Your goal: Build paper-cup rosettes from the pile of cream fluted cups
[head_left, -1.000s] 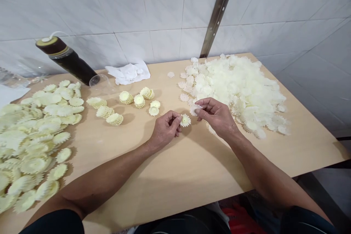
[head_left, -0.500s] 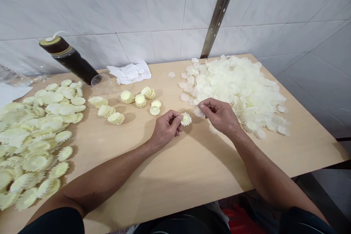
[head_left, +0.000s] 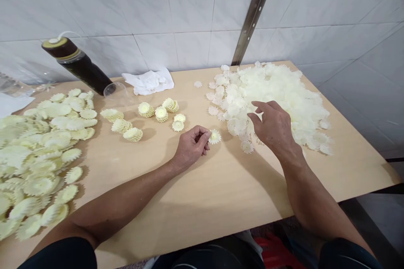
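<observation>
Between thumb and fingertips, my left hand (head_left: 193, 145) pinches a small pale-yellow flower-shaped piece (head_left: 215, 136) with a toothed edge, held above the middle of the table. My right hand (head_left: 272, 126) hovers at the near left side of a heap of thin white flower-shaped discs (head_left: 277, 88). Its thumb and fingers are spread apart, and no piece shows between them. Left of my left hand stand several stacks of nested yellow petal discs (head_left: 146, 110), with a small pair of stacks (head_left: 178, 122) closest to it.
A large pile of pale-yellow toothed discs (head_left: 44, 151) covers the table's left side. At the back are a dark bottle (head_left: 83, 69), a clear plastic cup or lid (head_left: 118, 93) and crumpled white tissue (head_left: 150, 81). A metal bracket (head_left: 254, 17) leans up the tiled wall behind the table (head_left: 195, 201).
My right hand has moved right, away from the piece in my left hand, to the white heap, and its fingers have opened. My left hand keeps its pinch in nearly the same spot.
</observation>
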Available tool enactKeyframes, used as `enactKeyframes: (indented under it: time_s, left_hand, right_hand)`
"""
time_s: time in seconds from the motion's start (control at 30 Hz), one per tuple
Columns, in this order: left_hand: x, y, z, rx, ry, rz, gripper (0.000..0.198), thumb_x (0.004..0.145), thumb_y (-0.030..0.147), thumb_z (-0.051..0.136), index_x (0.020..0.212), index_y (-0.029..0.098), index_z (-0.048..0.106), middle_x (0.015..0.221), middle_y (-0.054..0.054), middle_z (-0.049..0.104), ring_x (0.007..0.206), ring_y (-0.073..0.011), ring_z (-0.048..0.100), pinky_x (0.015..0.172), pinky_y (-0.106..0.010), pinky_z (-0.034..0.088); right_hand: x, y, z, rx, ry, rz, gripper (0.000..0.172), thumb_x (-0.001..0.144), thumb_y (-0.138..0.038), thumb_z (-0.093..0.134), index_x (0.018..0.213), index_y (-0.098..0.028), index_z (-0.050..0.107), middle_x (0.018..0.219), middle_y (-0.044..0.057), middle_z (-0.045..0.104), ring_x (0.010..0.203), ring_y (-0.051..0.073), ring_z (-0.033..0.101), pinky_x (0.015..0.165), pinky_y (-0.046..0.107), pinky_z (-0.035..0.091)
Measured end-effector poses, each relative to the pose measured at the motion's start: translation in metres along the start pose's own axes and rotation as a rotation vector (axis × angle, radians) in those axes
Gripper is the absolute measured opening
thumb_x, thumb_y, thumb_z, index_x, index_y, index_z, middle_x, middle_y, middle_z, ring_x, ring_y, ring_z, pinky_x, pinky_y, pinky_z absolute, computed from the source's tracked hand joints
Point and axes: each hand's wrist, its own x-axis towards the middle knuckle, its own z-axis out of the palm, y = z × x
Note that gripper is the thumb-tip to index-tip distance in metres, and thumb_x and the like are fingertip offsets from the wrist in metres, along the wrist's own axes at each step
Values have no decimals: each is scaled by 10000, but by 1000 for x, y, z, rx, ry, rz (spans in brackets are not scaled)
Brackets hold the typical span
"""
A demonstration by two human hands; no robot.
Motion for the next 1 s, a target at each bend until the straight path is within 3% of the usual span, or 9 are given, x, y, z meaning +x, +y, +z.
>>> enactKeyframes:
  time_s: [0.1,0.23,0.3,0.5,0.8,1.0]
  left_hand:
    - [0,0,1,-4,10,6,388,974,564,701,935,178,673,631,17,652,481,-99,591,477,-210,517]
    - [0,1,2,15,16,41,362,988,539,696,955,178,692,632,20,647,494,-100,596,481,-208,510]
    - [-1,1,2,33,15,72,341,998,517,691,961,179,700,641,21,645,514,-101,602,495,-208,514]
    - [-2,-2,1,57,15,89,330,1022,506,662,984,182,708,643,21,651,513,-103,601,517,-216,523]
    - [-1,-4,1,46,-2,63,362,999,532,692,1003,171,728,640,14,666,512,-103,612,511,-211,523]
    - [1,-4,1,6,4,48,379,974,542,720,958,163,718,638,12,673,498,-99,610,487,-207,516]
  right_hand:
    - [-7,-25,5,248,-39,-11,328,1032,-469,634,1166,-219,798,1020,105,756,715,199,656,664,368,570]
    - [-25,-56,22,505,-385,23,382,1009,-541,656,1165,-213,776,958,85,798,768,215,716,654,338,568]
    - [-32,-62,31,534,-483,72,375,981,-557,690,1102,-213,780,888,64,794,753,213,712,657,335,541]
    - [-38,-59,43,627,-477,180,322,943,-546,735,906,-228,770,847,28,782,769,204,689,669,316,495]
    - [-35,-64,34,498,-514,41,304,1025,-421,593,856,-213,735,716,11,679,668,173,574,626,303,411]
    - [-34,-64,34,524,-557,75,288,1035,-367,542,853,-202,694,727,14,669,599,156,596,601,293,450]
